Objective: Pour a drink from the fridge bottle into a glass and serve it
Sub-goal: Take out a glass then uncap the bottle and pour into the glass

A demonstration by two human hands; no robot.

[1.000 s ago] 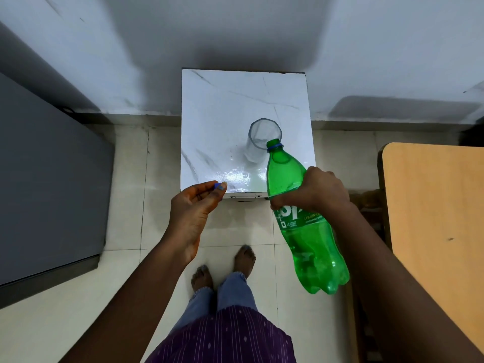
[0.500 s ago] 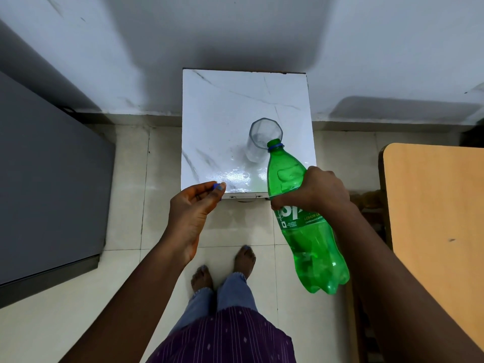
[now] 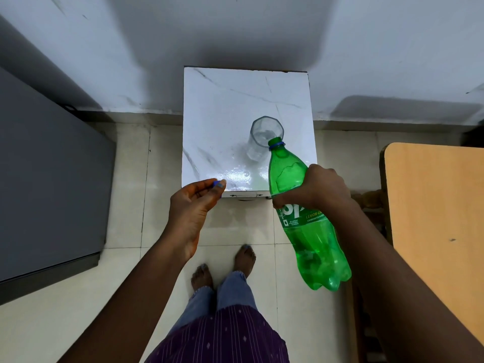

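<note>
A person stood barefoot on the tiled floor (image 3: 78,323) before a small white marble-patterned tabletop (image 3: 222,106) set against the wall, with the right hand (image 3: 314,191) wrapped firmly round the upper body of a green plastic bottle (image 3: 311,231), just above its label. The bottle was tipped forward, base low and toward the person, its open mouth with the blue neck ring resting at, or just over, the near rim of a clear faceted glass (image 3: 264,137) that stood upright on the tabletop's right half. That angle appeared chosen to bring the mouth to the glass for pouring; a little clear liquid seemed to lie in the glass, though no stream could be made out. Gripping high on the bottle likely gave finer control of the tilt. The left hand (image 3: 193,205) was held off to the side near the tabletop's front edge, its fingers loosely curled and the fingertips pinching a small blue bottle cap (image 3: 216,183), evidently kept ready for resealing rather than put down. A dark grey cabinet (image 3: 47,179), possibly the fridge, stood at the left, and the corner of a wooden table (image 3: 440,218) showed at the right. Pouring looked barely begun; serving remained to be done.
</note>
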